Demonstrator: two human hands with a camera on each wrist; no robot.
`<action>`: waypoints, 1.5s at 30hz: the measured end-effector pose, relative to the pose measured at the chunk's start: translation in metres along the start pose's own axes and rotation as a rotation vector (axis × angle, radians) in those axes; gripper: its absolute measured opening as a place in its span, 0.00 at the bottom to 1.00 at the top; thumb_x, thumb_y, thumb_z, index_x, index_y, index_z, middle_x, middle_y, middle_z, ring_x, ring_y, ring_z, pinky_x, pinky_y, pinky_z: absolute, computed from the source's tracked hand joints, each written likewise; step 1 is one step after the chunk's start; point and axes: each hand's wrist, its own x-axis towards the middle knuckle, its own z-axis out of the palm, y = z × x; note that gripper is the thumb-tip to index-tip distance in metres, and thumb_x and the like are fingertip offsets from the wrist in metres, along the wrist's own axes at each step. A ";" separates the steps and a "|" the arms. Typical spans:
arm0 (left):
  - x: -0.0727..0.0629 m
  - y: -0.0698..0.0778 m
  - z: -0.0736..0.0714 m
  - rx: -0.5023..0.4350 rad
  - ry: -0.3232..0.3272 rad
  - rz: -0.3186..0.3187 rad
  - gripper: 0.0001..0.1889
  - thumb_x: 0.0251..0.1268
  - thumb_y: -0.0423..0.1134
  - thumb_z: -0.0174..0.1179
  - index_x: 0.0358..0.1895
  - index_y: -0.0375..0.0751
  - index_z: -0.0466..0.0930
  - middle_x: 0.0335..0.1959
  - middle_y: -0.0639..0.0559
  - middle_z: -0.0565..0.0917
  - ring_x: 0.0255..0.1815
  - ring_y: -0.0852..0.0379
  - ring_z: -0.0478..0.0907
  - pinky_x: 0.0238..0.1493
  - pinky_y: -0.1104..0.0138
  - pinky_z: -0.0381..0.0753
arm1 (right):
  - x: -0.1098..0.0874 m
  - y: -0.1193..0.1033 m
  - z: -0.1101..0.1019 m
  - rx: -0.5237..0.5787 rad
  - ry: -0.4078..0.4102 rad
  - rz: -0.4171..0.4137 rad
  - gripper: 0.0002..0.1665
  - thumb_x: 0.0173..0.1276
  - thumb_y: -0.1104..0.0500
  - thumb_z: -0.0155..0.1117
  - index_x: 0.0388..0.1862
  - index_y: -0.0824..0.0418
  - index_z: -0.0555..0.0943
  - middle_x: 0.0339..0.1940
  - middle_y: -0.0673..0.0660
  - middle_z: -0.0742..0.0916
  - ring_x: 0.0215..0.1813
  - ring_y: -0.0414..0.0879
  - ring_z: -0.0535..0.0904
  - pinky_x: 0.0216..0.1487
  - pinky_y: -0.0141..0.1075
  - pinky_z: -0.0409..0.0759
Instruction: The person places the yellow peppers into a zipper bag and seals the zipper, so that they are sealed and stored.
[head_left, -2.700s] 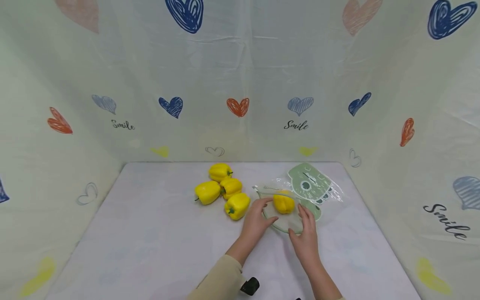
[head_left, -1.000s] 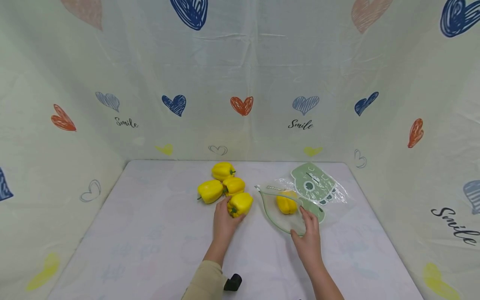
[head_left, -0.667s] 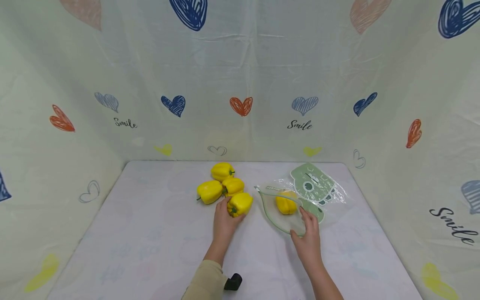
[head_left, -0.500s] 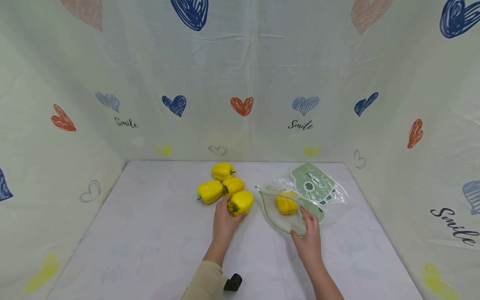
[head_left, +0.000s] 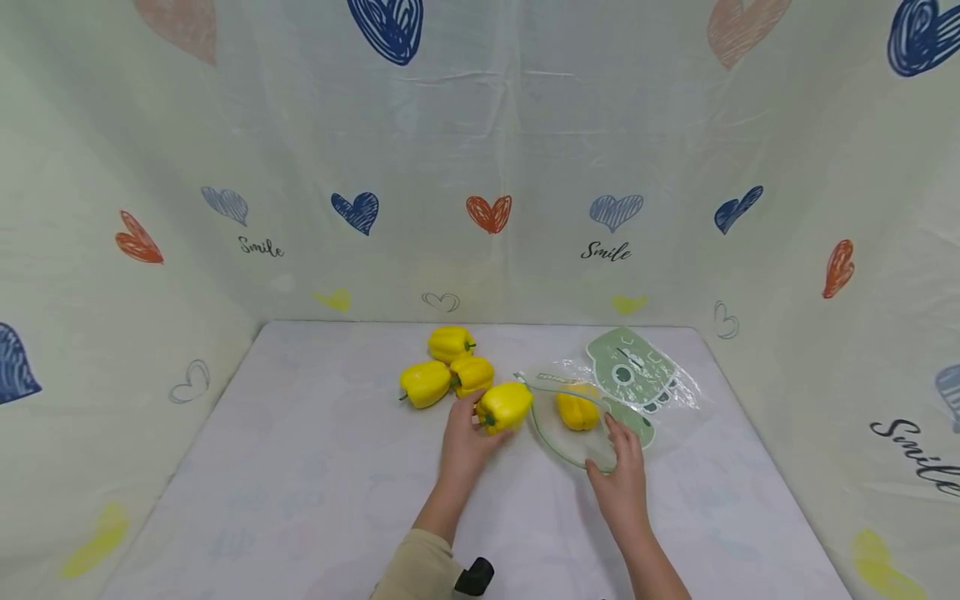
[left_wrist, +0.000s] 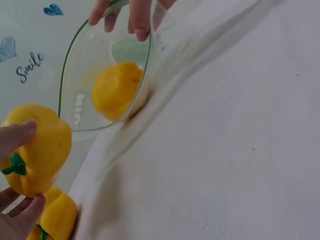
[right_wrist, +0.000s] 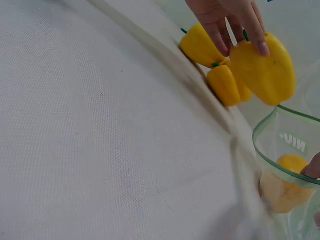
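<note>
Left hand, fingers curled round a yellow bell pepper above the desk, just beside a transparent bag; right hand, fingers gripping the bag's green rim. Inside: another pepper. Far left: three peppers.

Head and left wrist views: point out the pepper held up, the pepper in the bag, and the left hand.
Held pepper (head_left: 506, 407): head view, middle of its yellow side.
Bagged pepper (left_wrist: 117, 91): left wrist view, middle of its body.
Left hand (head_left: 465, 437): head view, mid-hand.
</note>
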 end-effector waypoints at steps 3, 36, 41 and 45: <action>-0.002 0.002 0.002 -0.001 -0.014 0.005 0.39 0.45 0.35 0.78 0.64 0.41 0.71 0.58 0.48 0.73 0.55 0.49 0.71 0.53 0.55 0.78 | 0.000 0.001 -0.001 0.003 -0.010 0.011 0.48 0.50 0.79 0.68 0.71 0.66 0.64 0.66 0.64 0.67 0.62 0.61 0.68 0.62 0.55 0.70; -0.014 0.006 0.040 0.148 -0.116 0.085 0.38 0.43 0.37 0.79 0.62 0.40 0.73 0.55 0.45 0.75 0.57 0.48 0.73 0.62 0.53 0.71 | 0.000 -0.004 0.002 0.001 -0.003 -0.010 0.48 0.50 0.78 0.68 0.72 0.64 0.64 0.67 0.63 0.67 0.61 0.59 0.67 0.60 0.55 0.70; -0.012 0.004 0.046 0.165 -0.113 0.091 0.38 0.44 0.38 0.79 0.63 0.40 0.73 0.55 0.45 0.75 0.57 0.48 0.73 0.62 0.54 0.71 | 0.000 -0.004 0.003 -0.002 -0.001 -0.014 0.48 0.50 0.78 0.68 0.71 0.64 0.65 0.66 0.63 0.68 0.61 0.60 0.68 0.60 0.56 0.71; -0.009 0.003 0.050 0.169 -0.097 0.088 0.38 0.43 0.38 0.79 0.63 0.42 0.74 0.54 0.46 0.73 0.56 0.48 0.73 0.61 0.54 0.72 | 0.001 -0.004 0.004 -0.003 0.007 -0.027 0.48 0.49 0.78 0.69 0.71 0.64 0.65 0.66 0.64 0.68 0.61 0.60 0.68 0.60 0.56 0.71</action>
